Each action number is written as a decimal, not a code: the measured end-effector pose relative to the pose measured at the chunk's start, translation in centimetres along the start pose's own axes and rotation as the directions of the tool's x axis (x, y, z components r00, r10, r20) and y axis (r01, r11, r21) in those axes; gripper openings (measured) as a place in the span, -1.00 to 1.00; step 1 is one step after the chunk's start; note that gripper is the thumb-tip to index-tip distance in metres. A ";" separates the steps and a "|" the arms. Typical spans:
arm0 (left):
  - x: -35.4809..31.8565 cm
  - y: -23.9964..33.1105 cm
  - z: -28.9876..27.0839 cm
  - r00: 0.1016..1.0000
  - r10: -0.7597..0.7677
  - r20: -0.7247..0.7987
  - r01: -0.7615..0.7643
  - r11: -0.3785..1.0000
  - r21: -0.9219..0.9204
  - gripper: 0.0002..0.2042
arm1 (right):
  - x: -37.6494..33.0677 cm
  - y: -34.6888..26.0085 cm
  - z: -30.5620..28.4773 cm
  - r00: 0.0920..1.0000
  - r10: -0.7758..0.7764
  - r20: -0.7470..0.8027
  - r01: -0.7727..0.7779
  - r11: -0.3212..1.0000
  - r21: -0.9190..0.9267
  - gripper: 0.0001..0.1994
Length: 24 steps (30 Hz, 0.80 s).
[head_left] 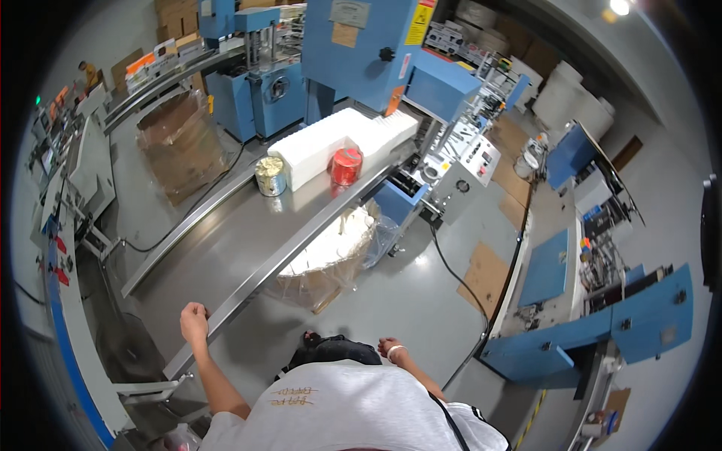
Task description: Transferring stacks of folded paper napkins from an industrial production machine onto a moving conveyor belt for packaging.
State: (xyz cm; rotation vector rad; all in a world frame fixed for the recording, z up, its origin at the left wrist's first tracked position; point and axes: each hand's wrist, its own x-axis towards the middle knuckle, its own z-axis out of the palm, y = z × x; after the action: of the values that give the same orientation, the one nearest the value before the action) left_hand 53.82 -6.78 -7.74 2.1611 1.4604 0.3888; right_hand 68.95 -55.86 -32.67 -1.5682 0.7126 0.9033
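Observation:
My left hand (195, 321), its fingers curled in, is at the near end of a sloping metal chute (226, 248), by the chute's raised side rail. I see nothing in it. Low beside my body hangs my right hand (389, 347), fingers also curled, a pale band at the wrist and no object showing. Farther up the chute lies a long white block of stacked sheets (320, 150). In front of it stand a red, shiny cylinder (346, 167) and a gold-topped cylinder with bluish sides (271, 177). Both hands are well apart from these.
A tall blue machine (353, 52) stands at the chute's far end. Under the chute is a plastic-lined container of white scraps (331, 248). A lined brown carton (180, 146) sits at left. More blue machinery (549, 267) lines the right; a black cable (451, 274) crosses the floor.

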 end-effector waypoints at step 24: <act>3.6 24.4 17.2 0.739 0.668 0.090 -0.594 0.708 -0.382 -0.85 | 0.2 -23.5 4.2 0.900 -0.436 -0.019 0.428 0.872 0.236 -0.80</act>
State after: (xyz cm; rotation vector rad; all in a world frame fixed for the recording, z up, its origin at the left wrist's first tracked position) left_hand 82.76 -14.93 -8.88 2.2730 0.4293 0.5580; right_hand 87.98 -47.42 -20.98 -1.4154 0.3978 0.4900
